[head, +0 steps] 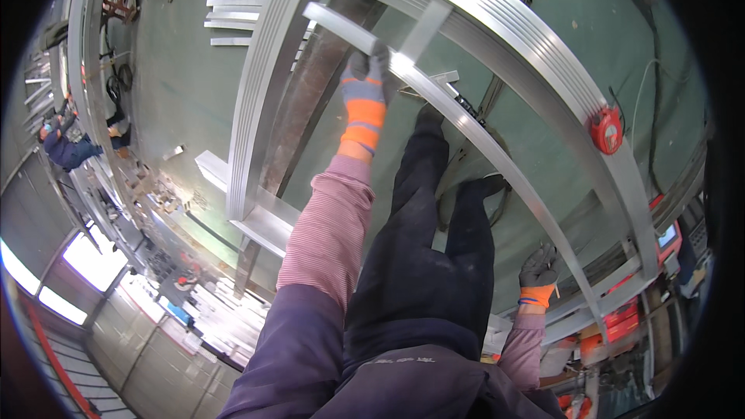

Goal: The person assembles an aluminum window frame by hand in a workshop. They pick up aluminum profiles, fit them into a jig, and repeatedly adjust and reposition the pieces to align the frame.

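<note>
My left hand [368,78], in a grey and orange work glove, grips a long, narrow aluminium bar [465,122] near its upper left end. The bar runs down to the right across a large ribbed aluminium frame [495,3]. Beside the grip, a short metal crosspiece [429,29] reaches from the frame's far side to the bar. My right hand [538,270], gloved alike, hangs low at the right beside the bar with its fingers curled; a thin thing shows at the fingertips, too small to name. A red tape measure [606,130] sits on the frame's right part.
A rusty steel beam [320,81] runs under the frame. Aluminium profiles [233,17] lie at the upper left. Cables [652,70] cross the green floor at right. Another person [67,142] is at the far left. Red cases [621,320] stand at lower right.
</note>
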Motion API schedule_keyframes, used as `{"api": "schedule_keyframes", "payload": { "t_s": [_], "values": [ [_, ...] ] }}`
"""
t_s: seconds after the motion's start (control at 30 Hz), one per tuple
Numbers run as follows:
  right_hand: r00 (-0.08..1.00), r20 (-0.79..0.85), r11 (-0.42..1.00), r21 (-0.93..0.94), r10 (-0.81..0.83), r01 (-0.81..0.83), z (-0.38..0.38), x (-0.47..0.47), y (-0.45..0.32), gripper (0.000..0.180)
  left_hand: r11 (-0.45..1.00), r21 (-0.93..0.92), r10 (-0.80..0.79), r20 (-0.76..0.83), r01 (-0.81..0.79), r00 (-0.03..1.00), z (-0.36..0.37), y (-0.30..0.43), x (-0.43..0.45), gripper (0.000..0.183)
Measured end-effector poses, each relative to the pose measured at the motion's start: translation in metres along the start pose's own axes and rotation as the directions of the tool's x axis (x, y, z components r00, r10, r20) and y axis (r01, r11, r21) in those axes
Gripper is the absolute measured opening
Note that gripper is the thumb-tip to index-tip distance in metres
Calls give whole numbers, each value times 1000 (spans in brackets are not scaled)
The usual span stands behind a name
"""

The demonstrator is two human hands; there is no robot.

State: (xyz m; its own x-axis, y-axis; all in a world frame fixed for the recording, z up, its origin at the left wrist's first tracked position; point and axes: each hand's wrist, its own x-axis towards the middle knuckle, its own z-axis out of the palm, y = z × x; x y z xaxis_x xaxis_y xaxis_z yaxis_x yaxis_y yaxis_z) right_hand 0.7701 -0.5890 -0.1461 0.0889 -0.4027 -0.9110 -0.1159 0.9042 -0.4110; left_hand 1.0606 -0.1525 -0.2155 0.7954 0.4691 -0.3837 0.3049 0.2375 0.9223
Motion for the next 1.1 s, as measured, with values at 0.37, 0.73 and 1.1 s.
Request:
{"api": "schedule_keyframes", "payload": {
  "t_s": [0.37, 0.73, 1.1],
  "values": [
    [982, 186, 998, -47, 41, -33, 41, 38, -11, 39, 785, 618, -50, -24, 54, 998, -2, 2, -13, 55],
    [998, 64, 993, -117, 13, -6, 87, 21, -4, 37, 684, 703, 71, 203, -196, 977, -3, 25, -16, 68],
    [1000, 18, 983, -182, -24, 27, 105, 31, -29, 35, 848, 355, 459, -123, -393, 880, -4, 21, -12, 72]
  ]
}}
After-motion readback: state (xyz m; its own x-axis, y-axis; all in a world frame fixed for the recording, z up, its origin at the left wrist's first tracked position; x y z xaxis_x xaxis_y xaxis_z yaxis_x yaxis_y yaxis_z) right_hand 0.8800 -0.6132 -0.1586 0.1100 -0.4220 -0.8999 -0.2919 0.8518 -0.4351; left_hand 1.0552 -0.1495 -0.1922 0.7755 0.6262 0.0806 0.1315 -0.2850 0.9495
